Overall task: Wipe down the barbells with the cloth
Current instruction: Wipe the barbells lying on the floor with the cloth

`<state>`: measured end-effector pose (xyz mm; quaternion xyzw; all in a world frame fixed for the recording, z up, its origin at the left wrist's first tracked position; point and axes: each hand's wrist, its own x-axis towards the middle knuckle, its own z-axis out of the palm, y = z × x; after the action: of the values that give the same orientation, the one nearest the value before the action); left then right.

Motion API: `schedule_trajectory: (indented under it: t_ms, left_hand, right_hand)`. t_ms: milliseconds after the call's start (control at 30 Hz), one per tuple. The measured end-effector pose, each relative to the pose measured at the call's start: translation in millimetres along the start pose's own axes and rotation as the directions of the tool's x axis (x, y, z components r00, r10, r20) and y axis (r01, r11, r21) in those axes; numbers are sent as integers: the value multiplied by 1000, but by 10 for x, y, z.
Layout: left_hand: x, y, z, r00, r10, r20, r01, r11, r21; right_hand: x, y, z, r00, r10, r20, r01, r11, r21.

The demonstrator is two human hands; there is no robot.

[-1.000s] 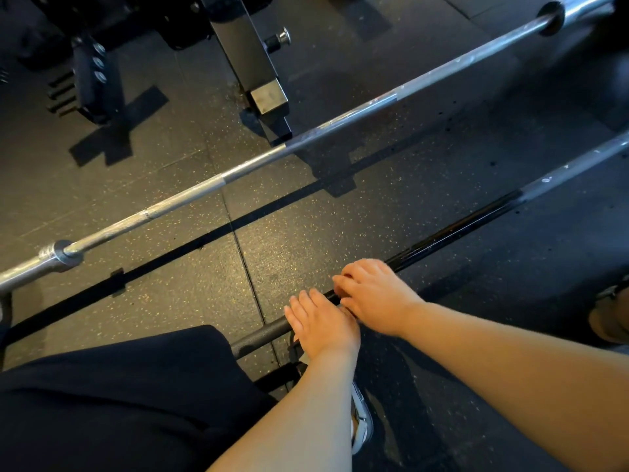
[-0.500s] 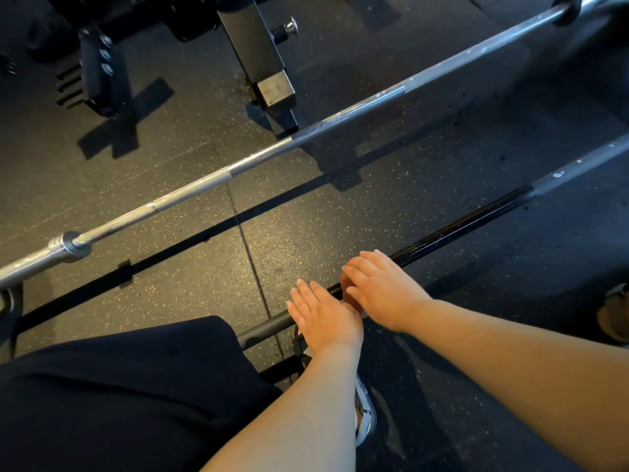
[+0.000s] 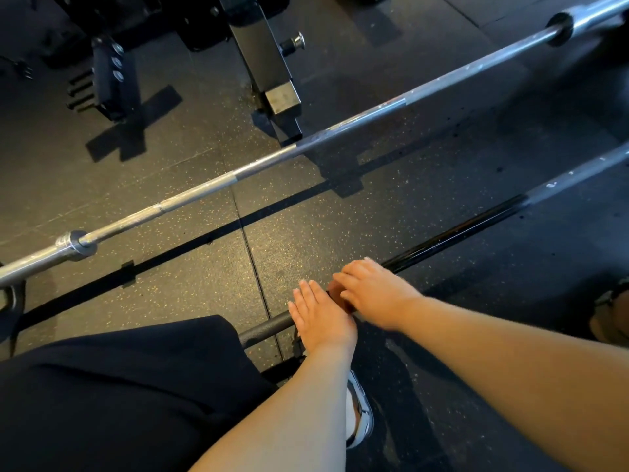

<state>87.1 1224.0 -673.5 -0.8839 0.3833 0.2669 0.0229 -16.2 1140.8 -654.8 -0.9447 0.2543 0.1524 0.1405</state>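
Observation:
The black barbell (image 3: 452,233) lies on the floor, running from lower left to upper right. My left hand (image 3: 320,318) rests across it with straight fingers. Just beyond, my right hand (image 3: 374,291) lies over the same bar, fingers slightly bent and fingertips showing. A small brownish patch (image 3: 337,296) shows under my right fingers; whether it is the cloth I cannot tell. The silver barbell (image 3: 272,158) lies parallel, farther away, and neither hand touches it.
A black machine frame leg (image 3: 269,76) and a bracket with pegs (image 3: 109,80) stand behind the silver bar. My dark-clothed knee (image 3: 119,386) fills the lower left and a shoe (image 3: 357,413) sits under my left arm. Speckled rubber floor (image 3: 190,267) lies between the bars.
The view has shifted slightly, so the bars sit lower in the frame. Both hands stay together on the black bar, edging a little toward its glossy part.

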Motion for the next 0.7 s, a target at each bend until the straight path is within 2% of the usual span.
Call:
schedule_trajectory:
  t_ms: [100,200,267,367,433,633,700]
  left_hand:
    - [1,-44,-32,999,27,34,-28,1000,14]
    - [-14,-52,-52,999,47,27,-48,999,26]
    - [-25,-31,-78,998,48,38,-50,998,39]
    - [-66,22,-173,996,40,78,-44,998,50]
    - [-88,41,-221,993,31,117,-36,998,46]
    - [-258,-13,-272,986,63,157,-65,998,7]
    - [-340,-11,-232,993,38,109,-39,999,4]
  right_hand:
    - [-157,298,20,990,132,-47,-135,989,-66]
    - [-204,274,87,946,316,-69,-317,948,-2]
    - [-116,62,121,944,321,-70,-315,945,85]
    - [-21,-148,217,982,148,-121,-125,975,184]
    - [-47,-76,237,988,104,-117,-79,976,202]
    - [-239,426,101,936,303,-179,-271,945,185]
    - [-278,455,140,910,368,-189,-328,920,215]
